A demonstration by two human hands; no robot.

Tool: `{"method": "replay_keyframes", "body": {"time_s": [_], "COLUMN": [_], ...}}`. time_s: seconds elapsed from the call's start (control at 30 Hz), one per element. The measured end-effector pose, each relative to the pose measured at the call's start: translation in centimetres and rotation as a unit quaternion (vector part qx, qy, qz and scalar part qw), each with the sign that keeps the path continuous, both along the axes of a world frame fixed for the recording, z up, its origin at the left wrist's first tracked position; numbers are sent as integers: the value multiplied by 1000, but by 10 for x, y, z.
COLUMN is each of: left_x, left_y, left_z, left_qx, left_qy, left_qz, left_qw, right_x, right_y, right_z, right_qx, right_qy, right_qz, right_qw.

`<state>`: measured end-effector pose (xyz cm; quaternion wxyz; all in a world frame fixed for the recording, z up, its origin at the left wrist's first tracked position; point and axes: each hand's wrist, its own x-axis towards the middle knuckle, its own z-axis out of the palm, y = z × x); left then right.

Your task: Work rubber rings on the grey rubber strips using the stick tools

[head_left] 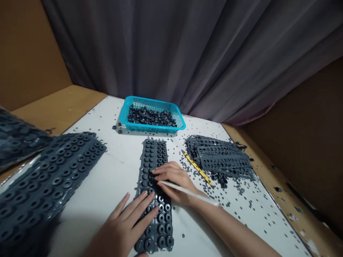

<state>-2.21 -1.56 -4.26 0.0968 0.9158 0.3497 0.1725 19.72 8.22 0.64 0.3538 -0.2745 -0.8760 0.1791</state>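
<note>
A dark grey moulded rubber sheet with rows of ring-shaped parts lies lengthwise in front of me. My left hand rests on its near left part, fingers stretched out and spread. Over the sheet's middle, my right hand is closed around a thin white stick, held like a pen. The stick's rear end points back along my forearm; its working tip is hidden by the fingers.
A blue plastic basket of small black parts stands at the back. More moulded sheets are stacked at left, beside a plastic bag. At right lie punched-out sheets, a yellow cutter-like tool and scattered bits.
</note>
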Motion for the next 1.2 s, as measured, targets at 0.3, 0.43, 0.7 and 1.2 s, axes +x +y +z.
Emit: {"method": "replay_keyframes", "body": {"time_s": [0.3,0.43,0.7,1.2], "left_x": [3,-2,-2,2], "left_y": [-3,2,1,-1], "left_z": [8,0,-7,1], "left_qx": [-17,-2,9,1], "left_qy": [16,22,25,12], "left_qz": [30,-12,-14,-5], "left_qw": [999,1000,1000,1000], "right_x": [1,0,1,-2], "right_y": [-14,-11,4,-9], "right_z": [-20,-23,-13,-18], "right_qx": [9,101,180,-109], "right_qy": [-16,-83,-172,-15], "right_qz": [-21,-9,-63,-40], "right_qw": [1000,991,966,993]}}
